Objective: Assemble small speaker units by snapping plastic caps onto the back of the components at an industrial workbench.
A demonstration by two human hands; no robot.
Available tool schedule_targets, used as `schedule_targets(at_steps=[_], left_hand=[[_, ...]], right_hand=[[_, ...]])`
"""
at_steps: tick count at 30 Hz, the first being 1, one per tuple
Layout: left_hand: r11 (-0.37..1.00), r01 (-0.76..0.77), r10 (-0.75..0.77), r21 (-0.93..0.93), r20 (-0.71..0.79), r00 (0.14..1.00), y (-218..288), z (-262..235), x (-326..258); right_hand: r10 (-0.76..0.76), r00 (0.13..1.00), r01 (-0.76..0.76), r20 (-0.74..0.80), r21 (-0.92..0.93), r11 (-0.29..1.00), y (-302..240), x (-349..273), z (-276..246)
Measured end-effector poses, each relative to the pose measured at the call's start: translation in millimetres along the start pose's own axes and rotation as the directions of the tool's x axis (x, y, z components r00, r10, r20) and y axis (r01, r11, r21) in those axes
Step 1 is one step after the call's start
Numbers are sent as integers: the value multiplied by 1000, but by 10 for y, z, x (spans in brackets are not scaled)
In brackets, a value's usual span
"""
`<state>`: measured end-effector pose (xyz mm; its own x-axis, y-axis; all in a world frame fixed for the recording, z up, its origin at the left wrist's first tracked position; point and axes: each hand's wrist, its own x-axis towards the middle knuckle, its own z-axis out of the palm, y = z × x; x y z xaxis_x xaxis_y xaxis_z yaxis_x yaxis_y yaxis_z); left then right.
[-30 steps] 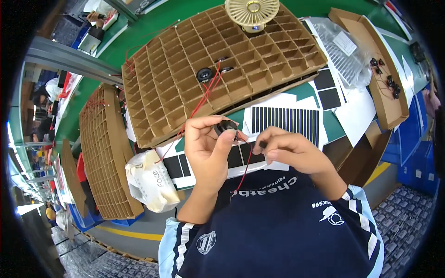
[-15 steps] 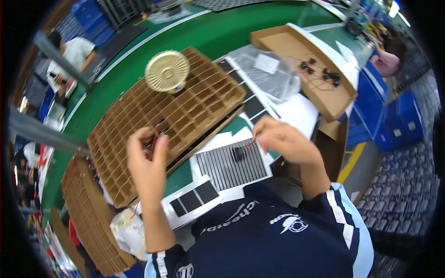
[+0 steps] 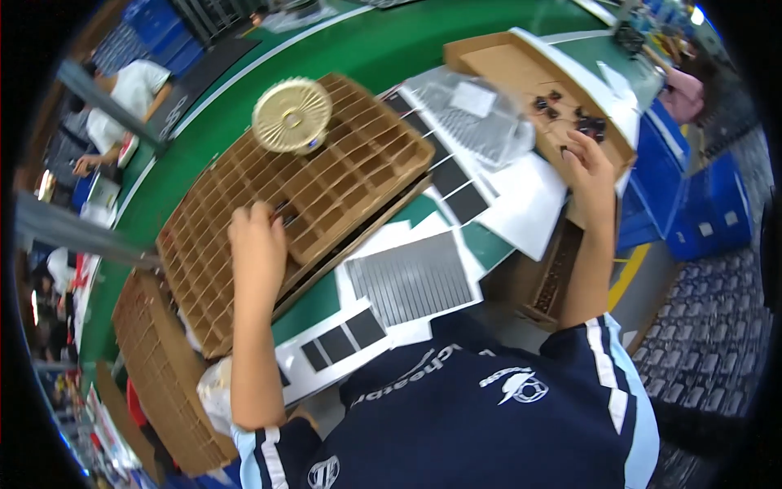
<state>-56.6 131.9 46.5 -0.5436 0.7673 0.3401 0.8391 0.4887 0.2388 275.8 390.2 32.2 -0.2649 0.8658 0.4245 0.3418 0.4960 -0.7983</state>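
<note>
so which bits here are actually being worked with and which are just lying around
In use:
left hand at the brown cardboard cell grid tray
right hand at the small black parts in the open cardboard box

Lying about:
round gold fan
grey ribbed sheet

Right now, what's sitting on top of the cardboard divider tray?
A round gold fan rests on the cardboard divider tray at its far edge. The left hand lies over cells at the near side; whatever is under its fingers is covered.

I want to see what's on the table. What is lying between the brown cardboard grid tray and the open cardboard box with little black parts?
In the head view, a crinkled clear plastic bag and white sheets carrying dark rectangular panels lie between the brown cardboard grid tray and the open cardboard box.
</note>
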Motion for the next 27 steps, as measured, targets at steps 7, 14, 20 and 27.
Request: schedule_targets(at_steps=[7,14,20,27], left_hand=[[993,-10,3,-115,-56,998,-86,12,38],[997,3,-8,-74,-67,998,-100,-111,90],[999,-5,8,-50,60,998,-171,-71,200],[995,94,-82,-28,297,951,-114,-142,363]], right_hand=[[68,954,-157,293,293,943,-86,-304,322],[-31,892,-161,450,383,910,-360,-542,765],[-202,886,133,417,188,973,-540,-683,941],[-278,885,230,374,169,958,-618,-779,988]])
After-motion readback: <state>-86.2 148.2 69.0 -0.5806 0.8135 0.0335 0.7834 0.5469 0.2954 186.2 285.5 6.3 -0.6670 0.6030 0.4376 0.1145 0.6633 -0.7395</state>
